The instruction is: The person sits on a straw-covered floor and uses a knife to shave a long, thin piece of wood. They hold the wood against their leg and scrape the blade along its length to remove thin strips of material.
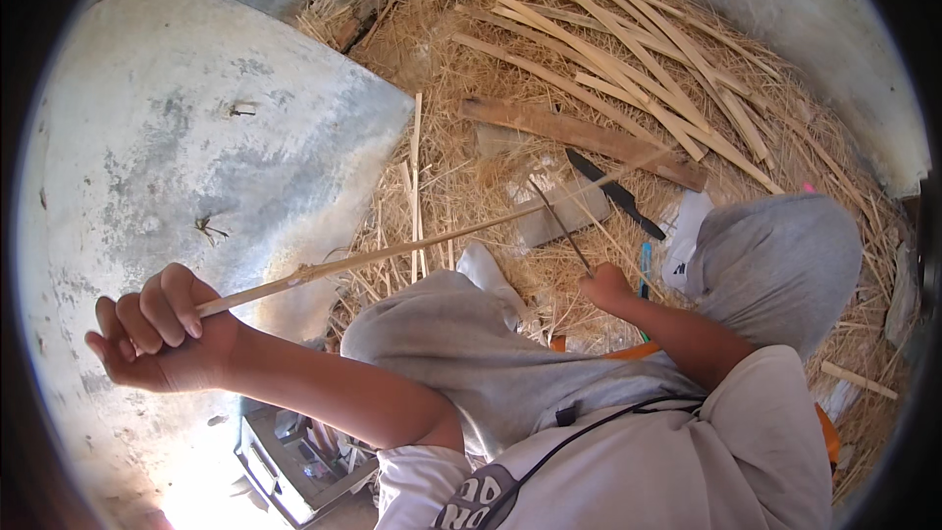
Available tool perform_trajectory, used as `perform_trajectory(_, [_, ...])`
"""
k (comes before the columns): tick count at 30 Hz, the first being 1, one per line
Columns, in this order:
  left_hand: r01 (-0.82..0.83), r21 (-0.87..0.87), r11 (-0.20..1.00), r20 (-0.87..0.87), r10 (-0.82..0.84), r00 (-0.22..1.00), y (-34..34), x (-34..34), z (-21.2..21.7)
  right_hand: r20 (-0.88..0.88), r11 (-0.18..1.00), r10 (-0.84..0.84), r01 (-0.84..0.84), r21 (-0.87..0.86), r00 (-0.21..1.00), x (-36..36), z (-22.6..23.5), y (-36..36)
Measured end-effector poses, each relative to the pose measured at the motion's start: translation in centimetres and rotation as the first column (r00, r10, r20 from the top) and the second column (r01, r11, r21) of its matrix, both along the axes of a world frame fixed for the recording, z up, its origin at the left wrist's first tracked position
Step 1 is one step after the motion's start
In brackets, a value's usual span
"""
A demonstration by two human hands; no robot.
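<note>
- Where the left hand (157,334) is raised out at the person's left side, its grip is clenched around the near end of a long bamboo strip (392,250), which runs from the fist up and to the right across the left knee.
- Right hand (606,287): grip closed on the handle of a thin dark blade (561,226); the blade slants up and left and appears to meet the strip near its far part, though the contact is too small to confirm.
- Grey trousers (775,265): both knees lie between the two hands, the strip crossing above the left one.
- Flat grey block (564,211): on the shavings under the blade's tip.
- Black knife (616,194): lying just right of the block, apart from both hands.
- Brown plank (579,134): beyond the block, crosswise.
- Pile of split bamboo slats (628,59): farther back, on a bed of straw-like shavings (461,177).
- Concrete wall (196,137): beside the left hand.
</note>
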State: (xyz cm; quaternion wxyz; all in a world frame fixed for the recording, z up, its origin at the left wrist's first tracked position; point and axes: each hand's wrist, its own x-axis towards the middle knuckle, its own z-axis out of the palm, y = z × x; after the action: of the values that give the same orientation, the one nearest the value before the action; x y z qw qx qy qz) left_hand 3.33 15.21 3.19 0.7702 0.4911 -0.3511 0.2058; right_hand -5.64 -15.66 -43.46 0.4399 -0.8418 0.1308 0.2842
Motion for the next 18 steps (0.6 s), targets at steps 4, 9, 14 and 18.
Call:
perform_trajectory(4, [-0.118, 0.001, 0.993, -0.009, 0.118, 0.993, 0.3, -0.4, -0.3, -0.12, 0.989, -0.107, 0.118, 0.092, 0.987, 0.9, 3.6, 2.2])
perform_trajectory(9, [-0.181, -0.017, 0.983, -0.024, 0.181, 0.983, 1.4, -0.2, -0.6, 0.106, 0.957, 0.108, -0.132, 0.258, 0.988, 1.2, 7.2, 1.5])
perform_trajectory(14, [-0.198, -0.02, 0.98, -0.018, 0.198, 0.98, 1.2, 0.3, -0.3, -0.12, 0.991, -0.133, 0.13, -0.036, 0.984, -1.6, -0.9, -1.1])
perform_trajectory(18, [-0.269, -0.036, 0.963, -0.023, 0.268, 0.963, 1.5, 0.0, -0.8, -0.137, 0.989, -0.141, 0.145, 0.016, 0.98, -1.7, 2.9, -0.2])
